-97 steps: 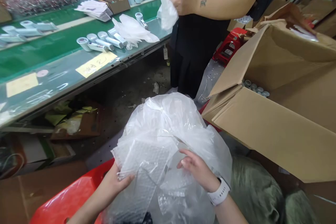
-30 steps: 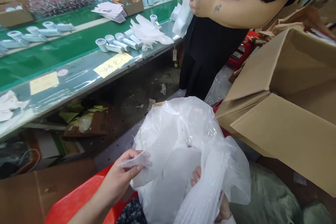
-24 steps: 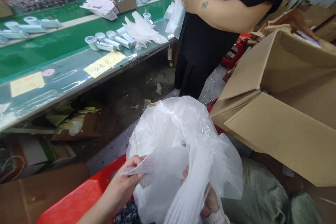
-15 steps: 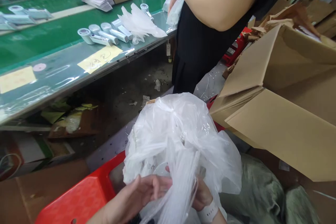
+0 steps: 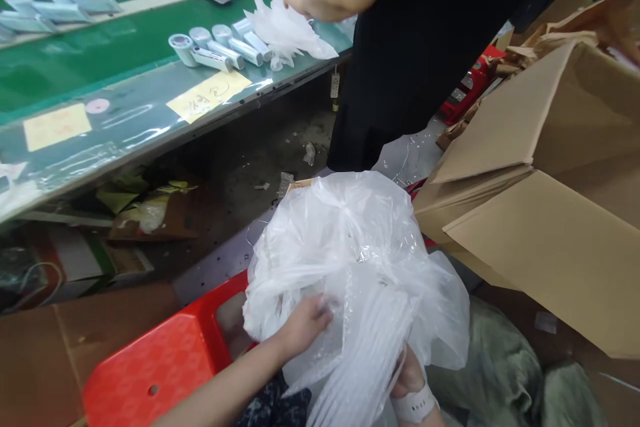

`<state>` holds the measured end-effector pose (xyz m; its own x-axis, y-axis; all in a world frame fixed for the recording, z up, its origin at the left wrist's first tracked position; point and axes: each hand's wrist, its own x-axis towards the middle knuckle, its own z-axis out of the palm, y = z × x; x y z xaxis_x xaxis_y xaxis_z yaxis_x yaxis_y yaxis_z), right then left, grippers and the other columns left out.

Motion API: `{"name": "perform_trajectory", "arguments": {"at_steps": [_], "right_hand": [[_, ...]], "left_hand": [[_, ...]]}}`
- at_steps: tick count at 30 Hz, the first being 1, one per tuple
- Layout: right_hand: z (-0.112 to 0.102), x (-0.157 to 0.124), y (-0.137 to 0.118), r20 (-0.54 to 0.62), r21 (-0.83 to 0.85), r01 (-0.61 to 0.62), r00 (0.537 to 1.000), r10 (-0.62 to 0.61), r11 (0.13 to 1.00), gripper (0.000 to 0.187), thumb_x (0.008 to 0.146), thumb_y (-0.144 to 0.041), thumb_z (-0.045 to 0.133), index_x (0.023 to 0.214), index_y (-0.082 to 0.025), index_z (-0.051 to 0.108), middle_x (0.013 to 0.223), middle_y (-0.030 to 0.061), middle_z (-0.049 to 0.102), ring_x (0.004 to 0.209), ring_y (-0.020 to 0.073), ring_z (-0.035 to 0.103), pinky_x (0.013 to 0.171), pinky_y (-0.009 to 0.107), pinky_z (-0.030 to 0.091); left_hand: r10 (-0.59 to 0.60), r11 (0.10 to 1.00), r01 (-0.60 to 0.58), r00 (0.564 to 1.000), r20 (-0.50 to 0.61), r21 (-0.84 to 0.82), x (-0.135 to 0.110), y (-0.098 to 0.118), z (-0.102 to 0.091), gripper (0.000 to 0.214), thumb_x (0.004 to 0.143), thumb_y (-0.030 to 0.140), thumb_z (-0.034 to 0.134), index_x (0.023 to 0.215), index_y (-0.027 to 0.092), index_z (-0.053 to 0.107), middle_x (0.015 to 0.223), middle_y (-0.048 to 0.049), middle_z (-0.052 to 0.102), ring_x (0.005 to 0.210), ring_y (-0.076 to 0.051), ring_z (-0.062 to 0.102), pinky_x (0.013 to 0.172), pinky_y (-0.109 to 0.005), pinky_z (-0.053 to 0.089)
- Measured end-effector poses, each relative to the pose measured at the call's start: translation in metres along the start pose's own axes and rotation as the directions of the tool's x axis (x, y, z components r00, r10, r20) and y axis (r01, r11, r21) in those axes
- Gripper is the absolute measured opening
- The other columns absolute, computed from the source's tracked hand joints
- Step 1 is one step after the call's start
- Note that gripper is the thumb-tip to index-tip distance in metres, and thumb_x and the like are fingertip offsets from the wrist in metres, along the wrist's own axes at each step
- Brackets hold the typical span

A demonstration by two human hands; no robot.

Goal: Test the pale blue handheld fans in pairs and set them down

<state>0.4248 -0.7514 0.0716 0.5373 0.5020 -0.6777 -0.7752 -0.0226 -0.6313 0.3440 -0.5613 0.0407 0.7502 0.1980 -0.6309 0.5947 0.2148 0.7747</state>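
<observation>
A big clear plastic bag (image 5: 350, 240) stuffed with bubble-wrap pouches sits in front of me at the bottom centre. My left hand (image 5: 303, 323) reaches into its mouth, fingers curled on the plastic and the pouches inside. My right hand (image 5: 407, 377), with a white watch on the wrist, is closed on a gathered fold of the bag's edge; most of its fingers are hidden by the film.
A red plastic stool (image 5: 155, 367) stands at my lower left. An open cardboard box (image 5: 540, 213) fills the right side. A person in black (image 5: 425, 47) reaches to white bags (image 5: 287, 30) on the green conveyor (image 5: 100, 73), beside small cylinders (image 5: 210, 53).
My left hand let go of the single bubble pouch and pushed into the bag's mouth. My right hand stayed clamped on the bag's edge. The person in black reached over to the conveyor.
</observation>
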Motion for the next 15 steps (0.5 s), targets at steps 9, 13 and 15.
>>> {"name": "perform_trajectory", "arguments": {"at_steps": [9,13,15], "right_hand": [[0.011,0.012,0.011,-0.057,0.109,0.017,0.998,-0.011,0.994,0.067,0.048,-0.040,0.096,0.107,-0.020,0.071,0.107,0.0109,0.077,0.105,0.0320,0.069,0.098,0.046,0.050],[0.049,0.025,0.017,0.001,-0.109,0.205,0.979,-0.206,0.973,0.061,0.064,-0.040,0.088,0.117,-0.020,0.066,0.116,0.0103,0.073,0.111,0.0300,0.066,0.104,0.046,0.047],[0.059,0.025,0.022,0.009,-0.259,0.269,0.961,-0.276,0.928,0.061,0.066,-0.040,0.085,0.120,-0.019,0.064,0.118,0.0121,0.071,0.114,0.0309,0.064,0.109,0.046,0.043]], "left_hand": [[-0.050,0.978,0.082,0.984,0.168,-0.192,-0.044,0.021,-0.053,0.069,0.076,0.057,0.063,0.131,0.017,0.058,0.133,-0.0148,0.062,0.128,-0.035,0.051,0.109,-0.048,0.038],[0.051,0.996,-0.066,0.973,0.223,0.060,-0.046,0.027,-0.050,0.098,0.069,0.065,0.071,0.148,0.017,0.037,0.150,-0.0177,0.046,0.137,-0.040,0.040,0.116,-0.054,0.028],[0.049,0.978,-0.078,0.988,0.149,0.193,-0.044,0.027,-0.045,0.089,0.071,0.057,0.072,0.143,0.016,0.041,0.145,-0.0194,0.051,0.130,-0.040,0.047,0.114,-0.056,0.032]]}}
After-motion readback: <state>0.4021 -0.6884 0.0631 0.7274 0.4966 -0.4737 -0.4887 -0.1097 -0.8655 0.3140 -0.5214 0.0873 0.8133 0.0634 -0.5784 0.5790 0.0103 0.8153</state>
